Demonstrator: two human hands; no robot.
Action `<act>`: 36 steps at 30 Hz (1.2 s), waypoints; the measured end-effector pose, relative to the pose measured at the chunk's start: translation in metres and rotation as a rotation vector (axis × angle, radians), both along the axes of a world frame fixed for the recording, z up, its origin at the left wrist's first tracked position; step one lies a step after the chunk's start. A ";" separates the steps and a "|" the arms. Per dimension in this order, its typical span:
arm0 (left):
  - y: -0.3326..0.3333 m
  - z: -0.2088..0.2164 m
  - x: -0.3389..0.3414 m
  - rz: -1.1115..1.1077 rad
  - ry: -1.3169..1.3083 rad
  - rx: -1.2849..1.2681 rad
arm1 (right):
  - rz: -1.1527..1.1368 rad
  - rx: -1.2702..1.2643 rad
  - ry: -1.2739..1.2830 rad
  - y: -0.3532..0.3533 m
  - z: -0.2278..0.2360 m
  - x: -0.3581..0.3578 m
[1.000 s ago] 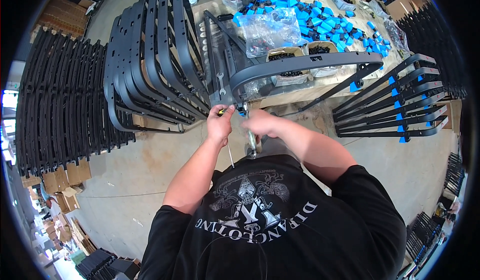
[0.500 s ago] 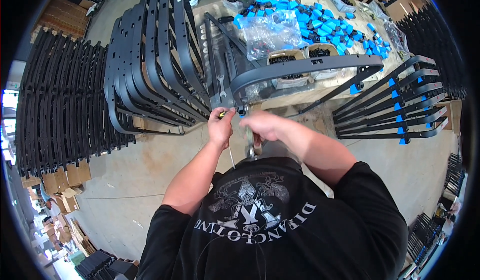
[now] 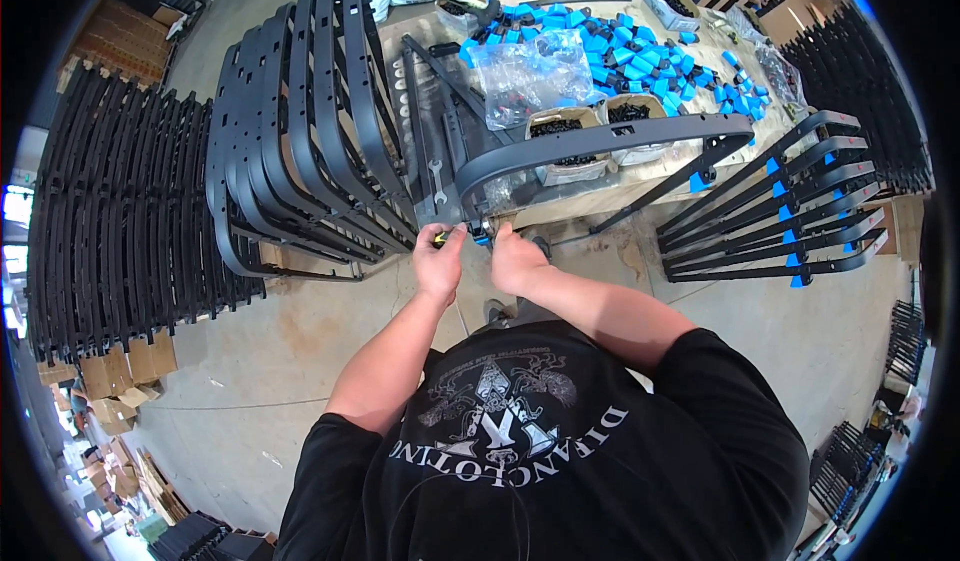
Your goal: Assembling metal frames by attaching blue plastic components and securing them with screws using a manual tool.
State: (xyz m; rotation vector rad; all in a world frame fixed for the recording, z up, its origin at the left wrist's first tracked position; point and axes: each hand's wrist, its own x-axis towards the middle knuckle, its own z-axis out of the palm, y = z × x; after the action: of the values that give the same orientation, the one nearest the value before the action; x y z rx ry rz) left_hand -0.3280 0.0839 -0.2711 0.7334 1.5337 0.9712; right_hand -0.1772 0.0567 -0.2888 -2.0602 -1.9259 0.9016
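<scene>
Left hand: one, at the frame's centre; the left hand [image 3: 438,263] has its fingers curled closed round one yellow-and-black tool handle [image 3: 440,240].
Right hand: one, just right of it; the right hand [image 3: 518,264] is partly curled at the bar's near end, its grip hidden, so I cannot tell what it holds.
Curved black bar: one curved black bar [image 3: 610,138], arching from centre to upper right, its near end between the hands.
Wrench: one open-ended wrench [image 3: 437,183], above the left hand.
Worktop: one worktop [image 3: 690,149], upper centre, bearing four containers of small black parts [image 3: 565,126] and dozens of blue caps [image 3: 625,57].
Left stack: at least six curved black frames [image 3: 232,131], upper left.
Right stack: at least five blue-fitted frames [image 3: 850,172], right.
</scene>
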 end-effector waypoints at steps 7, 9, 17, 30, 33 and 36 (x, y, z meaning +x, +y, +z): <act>-0.002 -0.005 -0.009 0.034 0.030 0.152 | -0.110 -0.784 0.697 0.025 0.078 0.007; 0.000 0.010 -0.002 0.000 0.012 -0.041 | 0.089 -0.156 -0.013 0.008 0.026 0.005; -0.002 -0.015 -0.014 0.038 0.059 0.122 | -0.040 -0.803 0.568 0.027 0.099 0.003; 0.000 -0.048 -0.009 0.045 0.116 0.419 | 0.028 -0.075 0.019 0.004 0.002 -0.007; -0.004 -0.006 -0.006 0.042 0.008 0.064 | -0.103 -0.718 0.542 0.019 0.096 0.004; -0.003 -0.013 -0.010 0.020 0.054 0.165 | -0.052 -0.644 0.525 0.011 0.076 0.007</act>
State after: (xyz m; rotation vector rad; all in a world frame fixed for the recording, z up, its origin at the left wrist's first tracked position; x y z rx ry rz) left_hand -0.3385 0.0805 -0.2839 0.8679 1.5223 1.1102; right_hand -0.1702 0.0674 -0.2125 -1.8436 -1.4015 2.0071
